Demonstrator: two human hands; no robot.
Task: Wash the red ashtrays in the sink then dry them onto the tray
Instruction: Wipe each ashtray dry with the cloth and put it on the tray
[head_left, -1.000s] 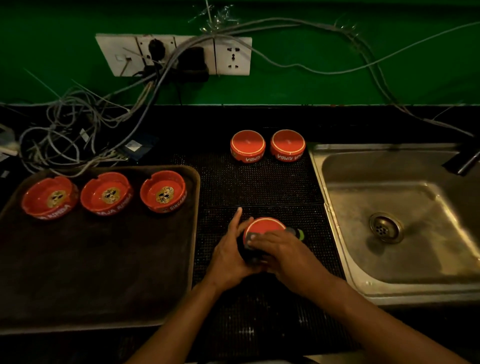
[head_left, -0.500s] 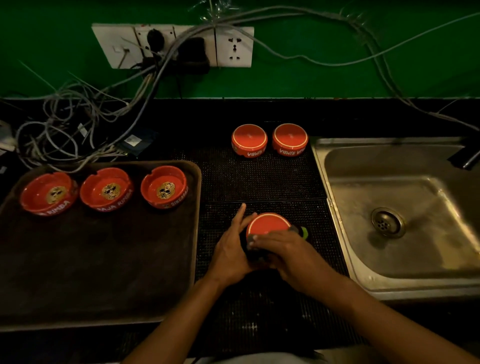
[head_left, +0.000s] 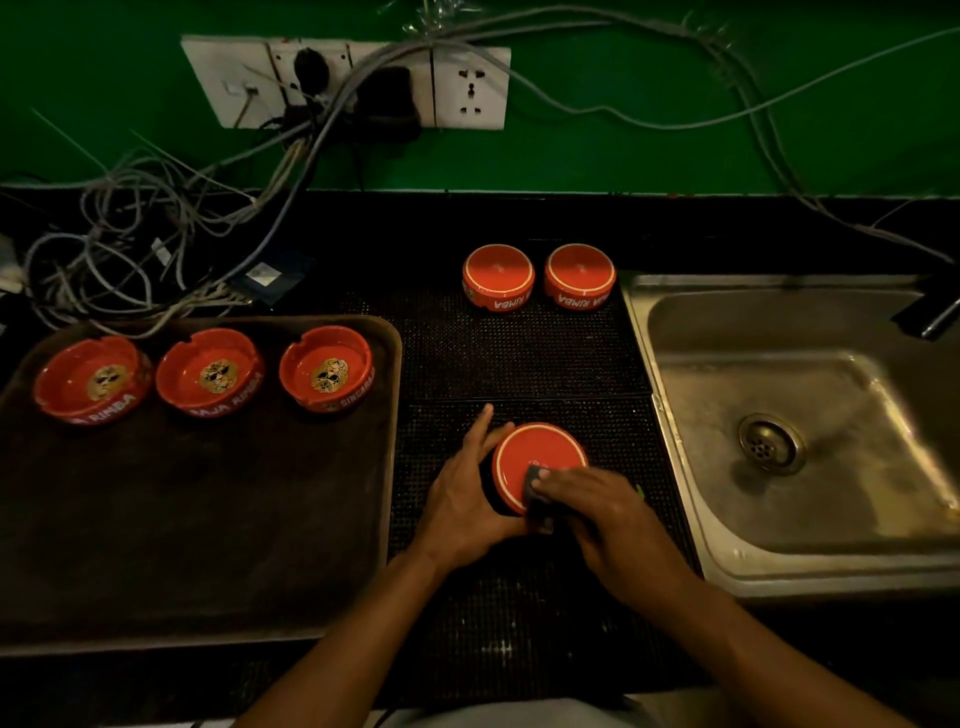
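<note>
Head view: an upturned ashtray (head_left: 537, 462) is being worked on the black mat (head_left: 519, 358), just left of the sink (head_left: 800, 441). It is steadied at nine o'clock by the left hand (head_left: 467, 493), whose fingers lie along its wall, one pointing straight up. At five o'clock a dark pad (head_left: 537, 493) is gripped in the right hand (head_left: 597, 514) and pressed on the red base. Judged as a wipe of the underside: the pad should be swept in full circles out to the white rim line, with the ashtray braced firmly so that it cannot skid. At twelve o'clock two more ashtrays (head_left: 498, 278) wait face down. At nine o'clock the tray (head_left: 208, 519) already carries three face up (head_left: 210, 371).
</note>
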